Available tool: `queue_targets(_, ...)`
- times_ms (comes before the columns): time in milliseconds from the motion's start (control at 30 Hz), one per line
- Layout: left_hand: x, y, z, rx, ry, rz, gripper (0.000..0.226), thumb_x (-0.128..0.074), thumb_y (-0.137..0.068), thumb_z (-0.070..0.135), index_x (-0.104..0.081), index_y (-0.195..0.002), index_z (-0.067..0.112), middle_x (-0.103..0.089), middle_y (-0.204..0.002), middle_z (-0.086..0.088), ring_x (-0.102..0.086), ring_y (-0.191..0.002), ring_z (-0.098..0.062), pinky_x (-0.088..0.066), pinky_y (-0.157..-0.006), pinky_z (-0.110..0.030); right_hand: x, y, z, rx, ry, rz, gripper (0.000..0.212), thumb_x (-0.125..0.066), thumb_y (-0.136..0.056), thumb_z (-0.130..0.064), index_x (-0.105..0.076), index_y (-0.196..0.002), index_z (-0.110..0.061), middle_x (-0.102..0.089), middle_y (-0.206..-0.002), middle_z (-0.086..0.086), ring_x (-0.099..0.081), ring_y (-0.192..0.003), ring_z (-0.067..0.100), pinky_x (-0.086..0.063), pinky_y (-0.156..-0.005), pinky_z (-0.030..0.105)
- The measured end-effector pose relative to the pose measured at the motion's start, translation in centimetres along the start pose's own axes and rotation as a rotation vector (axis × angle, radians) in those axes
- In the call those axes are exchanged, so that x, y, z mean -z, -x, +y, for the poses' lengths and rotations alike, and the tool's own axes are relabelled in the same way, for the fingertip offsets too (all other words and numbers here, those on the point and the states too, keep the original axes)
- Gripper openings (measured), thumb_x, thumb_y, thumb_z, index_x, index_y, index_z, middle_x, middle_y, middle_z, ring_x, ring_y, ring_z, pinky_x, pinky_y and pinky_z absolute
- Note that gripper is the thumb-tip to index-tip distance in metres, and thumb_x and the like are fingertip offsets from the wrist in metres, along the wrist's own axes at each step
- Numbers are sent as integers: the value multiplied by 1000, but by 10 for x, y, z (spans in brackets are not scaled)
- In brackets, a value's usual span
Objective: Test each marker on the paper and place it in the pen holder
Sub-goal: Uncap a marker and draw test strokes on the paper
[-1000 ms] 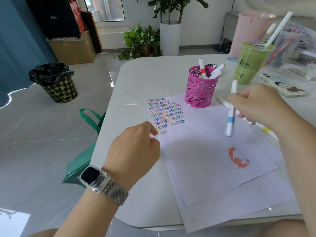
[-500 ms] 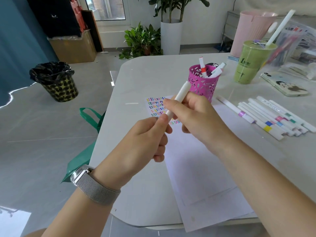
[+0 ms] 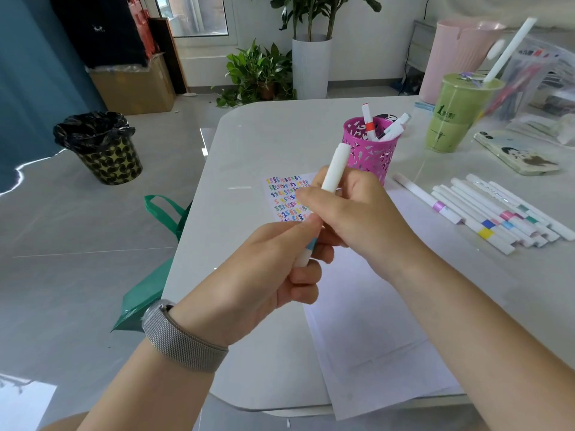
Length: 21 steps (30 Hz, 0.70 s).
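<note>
Marker (image 3: pixel 334 168) clamped in both hands' fingers (image 3: pixel 306 227) above paper (image 3: pixel 370 309) on white table (image 3: pixel 264 144), tiled floor beyond

Domestic or small-office room, casual in use. White table (image 3: pixel 280 144) as landmark: on it, a green drink cup (image 3: pixel 455 116) and phone (image 3: pixel 516 154); beyond it, potted plants (image 3: pixel 261 73) beneath a window (image 3: pixel 199 14); left of it, a lined waste bin (image 3: pixel 99 147) and cardboard box (image 3: pixel 133 85) on glossy tile.

Glossy grey floor (image 3: pixel 77 244), window (image 3: pixel 199 14), potted plants (image 3: pixel 258 70)

both hands (image 3: pixel 270 265) (image 3: pixel 357 219) curled, touching
</note>
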<state>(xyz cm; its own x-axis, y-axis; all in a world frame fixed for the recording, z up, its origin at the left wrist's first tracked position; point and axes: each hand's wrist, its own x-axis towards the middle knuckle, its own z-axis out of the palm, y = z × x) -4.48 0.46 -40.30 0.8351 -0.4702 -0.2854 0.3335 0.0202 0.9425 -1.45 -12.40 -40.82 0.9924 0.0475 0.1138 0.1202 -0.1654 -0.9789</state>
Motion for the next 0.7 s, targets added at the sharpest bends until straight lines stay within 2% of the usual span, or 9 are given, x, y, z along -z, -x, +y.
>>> queue_targets(100,0,1,1,2,-124,59,33,-40,-96,38,-41,-70,18,-17,-58,4,-13,-43,-10,-13,-42,-18,2,-1,1,-5,28,26,38,-64,-81,-12,-38,-55,-15,-30,-45,-5,-27,-42,12,-24,-42,21)
queue_targets(267,-5,-2,1,-30,-200,156,34,-37,-98,35,-35,-69,18,-15,-52,7,-12,-38,-9,-12,-39,-14,-3,-2,4,-129,-67,26,49,-55,-83,-9,-31,-41,-21,-29,-39,-8,-21,-41,13,-18,-43,21)
queue_targets(500,-3,-2,0,-34,-244,201,35,-38,-97,36,-39,-67,16,-18,-46,10,-13,-36,-8,-13,-38,-13,-10,-1,8,-179,-158,46,51,-51,-83,-7,-33,-37,-21,-31,-35,-8,-25,-41,15,-20,-41,20)
queue_targets(600,-5,0,-2,-54,-249,185,36,-38,-96,39,-46,-71,15,-17,-45,10,-12,-36,-8,-12,-39,-13,-8,-1,7,-139,-138,49,51,-50,-83,-6,-37,-36,-20,-36,-34,-5,-31,-43,19,-22,-41,20)
queue_targets(700,-2,1,-1,-54,-271,182,36,-40,-94,42,-56,-79,14,-20,-45,10,-14,-36,-8,-13,-38,-14,-7,-1,6,-96,-139,103,45,-53,-81,-6,-34,-42,-21,-31,-38,-7,-28,-38,14,-23,-43,21)
